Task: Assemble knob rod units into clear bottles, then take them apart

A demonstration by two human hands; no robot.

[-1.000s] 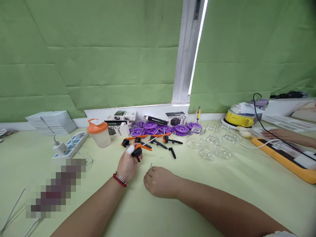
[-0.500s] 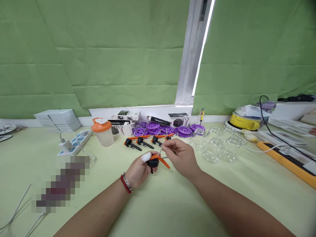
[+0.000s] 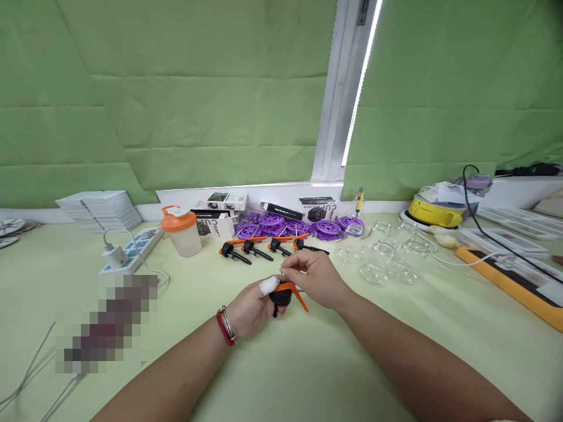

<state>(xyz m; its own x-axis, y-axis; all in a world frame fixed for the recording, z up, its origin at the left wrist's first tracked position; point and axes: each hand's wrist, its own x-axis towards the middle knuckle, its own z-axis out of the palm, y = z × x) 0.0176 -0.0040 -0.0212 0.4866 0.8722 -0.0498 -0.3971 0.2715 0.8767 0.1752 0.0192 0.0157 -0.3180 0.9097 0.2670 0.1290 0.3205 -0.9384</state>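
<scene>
My left hand (image 3: 251, 308), its thumb wrapped in white, is closed around a round black part (image 3: 280, 298) with an orange lever (image 3: 299, 297) on top. A short black stem points down from the part. Directly above, my right hand (image 3: 314, 276) pinches a thin metal rod (image 3: 280, 279) between thumb and fingertips. The rod's lower end meets the top of the orange lever; how deep it sits is hidden. Another metal rod sticks out sideways near the lever. Beyond my hands lie several similar black-and-orange parts (image 3: 257, 251) in a row.
Purple plastic wheels (image 3: 328, 228) are piled before cup holder boxes (image 3: 215, 225). Clear plastic pieces (image 3: 385, 249) stand right of them. A shaker bottle (image 3: 182, 234) and a power strip (image 3: 141, 246) are on the left, an orange-edged case (image 3: 505, 281) on the right.
The black part and lever have moved slightly right and down in view. My right hand has come lower and left over it, and the pinched rod now stands more upright with less showing.
</scene>
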